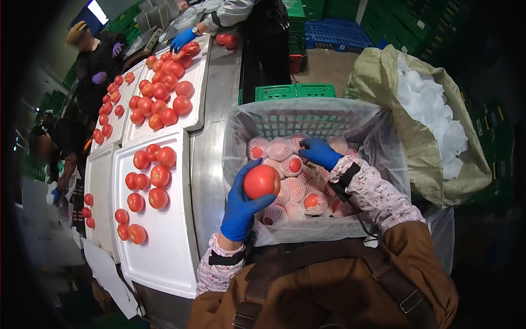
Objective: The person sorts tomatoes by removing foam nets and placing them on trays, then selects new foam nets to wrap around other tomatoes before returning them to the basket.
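Note:
My left hand (pixel 241 205), in a blue glove, is closed around a bare red tomato (pixel 261 182) at the near left of a lined crate (pixel 323 125). Inside the crate lie several tomatoes in white foam nets (pixel 296 189), red showing through their openings. My right hand (pixel 320 153), also blue-gloved, reaches among the far netted tomatoes. Its fingers are bent down and their tips lie against the netting; whatever they grip is hidden. A clear plastic liner (pixel 390 164) covers the crate walls and hangs over the rim.
Left of the crate, white trays (pixel 159 263) hold loose tomatoes on a metal table (pixel 211 148). A sack (pixel 372 71) of white foam nets (pixel 427 109) stands at right. Across the table, a co-worker's blue-gloved hand (pixel 183 39) touches tomatoes. Other people stand at far left.

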Tool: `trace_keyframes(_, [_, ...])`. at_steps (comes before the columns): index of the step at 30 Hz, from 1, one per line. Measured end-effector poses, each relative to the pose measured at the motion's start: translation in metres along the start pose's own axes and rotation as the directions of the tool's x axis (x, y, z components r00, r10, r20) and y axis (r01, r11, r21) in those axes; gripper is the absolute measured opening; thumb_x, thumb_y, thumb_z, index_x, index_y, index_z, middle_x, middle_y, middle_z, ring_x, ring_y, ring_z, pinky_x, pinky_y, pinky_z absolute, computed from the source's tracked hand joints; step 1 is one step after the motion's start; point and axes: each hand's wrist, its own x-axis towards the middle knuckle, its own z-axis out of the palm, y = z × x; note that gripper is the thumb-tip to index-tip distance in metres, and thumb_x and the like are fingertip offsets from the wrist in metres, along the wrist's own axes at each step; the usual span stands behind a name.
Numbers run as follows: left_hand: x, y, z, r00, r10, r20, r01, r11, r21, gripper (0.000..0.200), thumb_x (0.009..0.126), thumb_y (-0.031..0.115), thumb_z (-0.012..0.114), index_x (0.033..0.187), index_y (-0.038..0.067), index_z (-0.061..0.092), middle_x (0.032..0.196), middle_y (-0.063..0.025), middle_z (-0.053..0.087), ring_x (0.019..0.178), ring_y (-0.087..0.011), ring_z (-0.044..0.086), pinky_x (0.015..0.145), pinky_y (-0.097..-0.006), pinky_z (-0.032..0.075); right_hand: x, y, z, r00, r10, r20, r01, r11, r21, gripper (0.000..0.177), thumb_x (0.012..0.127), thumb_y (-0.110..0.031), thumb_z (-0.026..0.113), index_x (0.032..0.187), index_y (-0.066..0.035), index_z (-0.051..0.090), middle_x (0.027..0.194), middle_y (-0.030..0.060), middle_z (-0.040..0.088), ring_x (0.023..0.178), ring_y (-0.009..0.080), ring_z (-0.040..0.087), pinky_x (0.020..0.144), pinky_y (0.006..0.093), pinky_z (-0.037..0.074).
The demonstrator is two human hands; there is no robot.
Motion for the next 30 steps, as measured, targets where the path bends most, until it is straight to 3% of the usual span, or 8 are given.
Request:
trace_keyframes(4, [-0.012, -0.003, -0.014, 0.959, -0.281, -0.045, 0.21, 0.808, -0.551, 0.062, 0.077, 0.039, 0.059, 0.125, 0.005, 0.037, 0.121, -0.0144, 0.046, 0.103, -0.0287, 0.053, 0.078, -0.0392, 0.051, 0.016, 0.044, 0.015, 0.978, 0.064, -0.197, -0.116, 0.956, -0.27, 0.044, 0.07, -0.031, 0.06, 0.107, -0.007, 0.055, 0.097, 0.022, 0.057, 0.089, 0.0371, 0.055, 0.077, 0.0415, 0.045])
trace_keyframes(6, [-0.007, -0.007, -0.036, 0.937, -0.238, 0.257, 0.343, 0.478, -0.809, 0.058, 0.085, 0.044, 0.046, 0.123, 0.001, 0.036, 0.118, -0.0213, 0.047, 0.096, -0.0389, 0.055, 0.075, -0.0461, 0.052, 0.015, 0.045, 0.018, 0.979, 0.065, -0.192, -0.115, 0.959, -0.259, 0.046, 0.069, -0.028, 0.061, 0.109, -0.007, 0.053, 0.098, 0.0208, 0.056, 0.089, 0.0365, 0.055, 0.078, 0.0415, 0.044])
trace_keyframes(10, [-0.008, -0.009, -0.032, 0.941, -0.316, 0.121, 0.281, 0.531, -0.799, 0.051, 0.083, 0.029, 0.055, 0.121, 0.001, 0.036, 0.116, -0.0223, 0.048, 0.095, -0.0381, 0.056, 0.076, -0.0437, 0.052, 0.015, 0.027, 0.03, 0.949, -0.093, -0.302, -0.036, 0.917, -0.397, 0.05, 0.067, -0.022, 0.063, 0.114, -0.01, 0.051, 0.1, 0.0172, 0.055, 0.092, 0.035, 0.053, 0.078, 0.0417, 0.044])
trace_keyframes(12, [-0.009, -0.021, -0.021, 0.995, 0.026, -0.094, -0.033, 0.997, -0.068, 0.053, 0.075, 0.006, 0.063, 0.118, 0.004, 0.033, 0.116, -0.0202, 0.048, 0.097, -0.036, 0.056, 0.078, -0.0423, 0.051, 0.017, 0.016, 0.035, 0.928, -0.151, -0.341, -0.024, 0.888, -0.46, 0.052, 0.066, -0.021, 0.064, 0.115, -0.011, 0.051, 0.101, 0.0163, 0.054, 0.092, 0.0344, 0.053, 0.077, 0.0419, 0.044])
trace_keyframes(18, [-0.009, -0.042, -0.014, 0.993, 0.114, -0.029, -0.105, 0.972, 0.212, 0.045, 0.083, 0.023, 0.052, 0.122, 0.007, 0.037, 0.118, -0.0196, 0.047, 0.107, -0.0373, 0.048, 0.084, -0.0482, 0.046, 0.048, 0.026, 0.069, 0.967, -0.172, -0.188, 0.032, 0.815, -0.579, 0.027, 0.067, -0.008, 0.055, 0.093, -0.006, 0.057, 0.086, 0.015, 0.058, 0.081, 0.0343, 0.056, 0.069, 0.0419, 0.046])
trace_keyframes(19, [-0.002, -0.037, -0.02, 0.985, -0.172, 0.019, 0.167, 0.913, -0.372, 0.047, 0.083, 0.029, 0.051, 0.123, 0.008, 0.037, 0.119, -0.0188, 0.047, 0.107, -0.0385, 0.047, 0.083, -0.0496, 0.045, 0.05, 0.028, 0.065, 0.963, -0.195, -0.184, 0.069, 0.842, -0.535, 0.021, 0.067, -0.009, 0.055, 0.087, -0.005, 0.057, 0.083, 0.0161, 0.058, 0.078, 0.0346, 0.056, 0.068, 0.0417, 0.046])
trace_keyframes(20, [0.003, -0.03, -0.03, 0.902, -0.368, 0.225, 0.389, 0.471, -0.791, 0.05, 0.084, 0.035, 0.049, 0.125, 0.008, 0.038, 0.119, -0.0179, 0.047, 0.108, -0.0397, 0.046, 0.083, -0.0509, 0.044, 0.049, 0.031, 0.063, 0.961, -0.213, -0.178, 0.103, 0.869, -0.485, 0.016, 0.067, -0.009, 0.055, 0.082, -0.005, 0.057, 0.079, 0.0172, 0.058, 0.076, 0.0349, 0.057, 0.067, 0.0414, 0.046])
trace_keyframes(30, [0.027, 0.003, -0.177, 0.86, -0.219, -0.461, -0.242, 0.62, -0.746, 0.05, 0.078, 0.033, 0.059, 0.118, 0.01, 0.038, 0.12, -0.0156, 0.041, 0.108, -0.0381, 0.043, 0.084, -0.0503, 0.044, 0.025, 0.01, 0.004, 0.893, -0.177, -0.414, 0.036, 0.945, -0.326, 0.023, 0.068, -0.016, 0.05, 0.084, -0.006, 0.062, 0.084, 0.0158, 0.058, 0.082, 0.0352, 0.054, 0.075, 0.0409, 0.043])
